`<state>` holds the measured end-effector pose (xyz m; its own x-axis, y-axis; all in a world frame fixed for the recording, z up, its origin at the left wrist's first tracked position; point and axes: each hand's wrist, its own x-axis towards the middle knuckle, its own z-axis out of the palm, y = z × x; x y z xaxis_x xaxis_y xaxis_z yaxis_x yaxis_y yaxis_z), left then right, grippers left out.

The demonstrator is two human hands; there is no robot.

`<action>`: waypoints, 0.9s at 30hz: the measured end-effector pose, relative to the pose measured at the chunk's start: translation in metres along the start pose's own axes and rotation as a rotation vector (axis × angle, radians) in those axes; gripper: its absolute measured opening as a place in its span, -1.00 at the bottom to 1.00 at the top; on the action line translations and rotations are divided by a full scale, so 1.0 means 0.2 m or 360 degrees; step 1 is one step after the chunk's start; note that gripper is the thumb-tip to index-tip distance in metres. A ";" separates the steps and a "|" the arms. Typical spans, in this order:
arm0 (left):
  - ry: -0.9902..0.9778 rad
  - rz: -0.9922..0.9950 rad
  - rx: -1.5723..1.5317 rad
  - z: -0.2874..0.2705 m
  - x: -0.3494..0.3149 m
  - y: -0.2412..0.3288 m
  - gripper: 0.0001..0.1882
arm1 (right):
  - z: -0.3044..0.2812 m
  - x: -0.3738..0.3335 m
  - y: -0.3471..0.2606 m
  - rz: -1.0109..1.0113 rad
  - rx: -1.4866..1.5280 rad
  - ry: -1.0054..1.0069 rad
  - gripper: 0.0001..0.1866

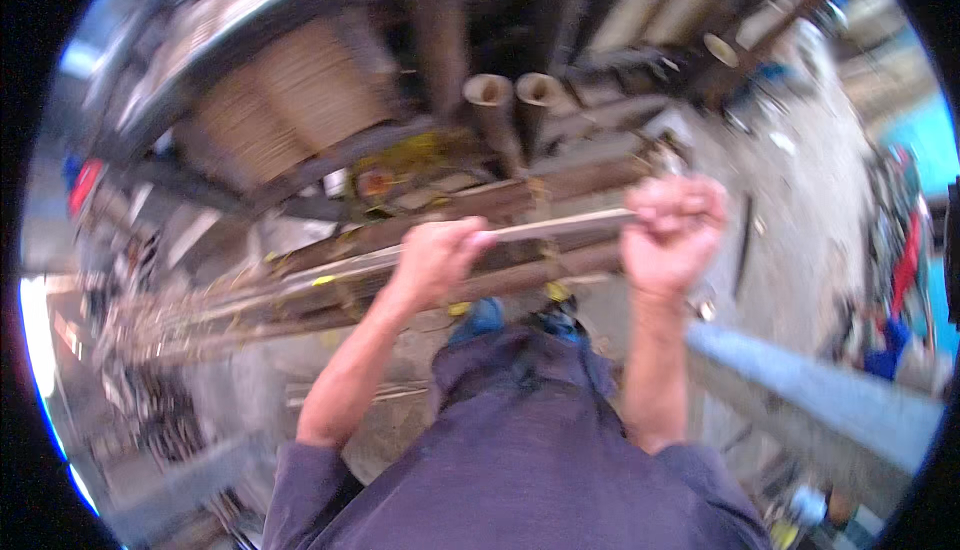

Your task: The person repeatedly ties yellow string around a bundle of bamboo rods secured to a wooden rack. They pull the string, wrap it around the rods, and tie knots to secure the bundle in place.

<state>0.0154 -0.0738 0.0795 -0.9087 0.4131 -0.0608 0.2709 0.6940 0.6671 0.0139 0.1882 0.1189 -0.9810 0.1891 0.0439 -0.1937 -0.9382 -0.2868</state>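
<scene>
A long, thin, pale strip of wood or a similar material [562, 227] is held in front of the body, running from the right, where it sits slightly farther off, toward the left. The bare left hand [440, 258] is closed around it with the thumb laid along it, and the bare right hand [674, 235] is curled into a fist about its right part. Blur hides where the strip ends on the left. Beneath it lie long brown bars with yellow ties [580, 266], stretching toward a blurred mass of thin brownish lengths [190, 320] on the left. Just on the near side of the bars are blue-and-dark shoes [478, 320], with the wearer's dark purple-grey shirt [530, 450] nearest. On the far side stand two round, hollow, pale-mouthed tubes [489, 92], side by side. Farther left is a stack of flat light-brown sheets [290, 100]. Grey floor [795, 220] spreads to the right, and a straight grey-blue beam [815, 375] crosses the near right.
</scene>
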 end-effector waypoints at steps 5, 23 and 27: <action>-0.0464 0.0062 -0.0237 0.10 0.16 -0.18 -0.60 | -0.18 0.04 0.12 -0.0411 -0.0738 0.0083 -0.55; 0.0180 0.0332 0.0349 0.50 0.20 0.00 -0.86 | -1.17 -0.91 0.48 0.0531 -0.2446 0.0112 -0.23; 0.0056 0.0262 0.0403 0.49 0.21 -0.04 -0.81 | -1.21 -0.72 0.72 0.0827 -0.2702 -0.0079 -0.53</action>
<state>0.0068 -0.0053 -0.0013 -0.8552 0.5147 0.0615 0.4821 0.7462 0.4592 0.1314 0.0968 -0.1605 -0.9367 -0.0400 -0.3478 0.3008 0.4165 -0.8579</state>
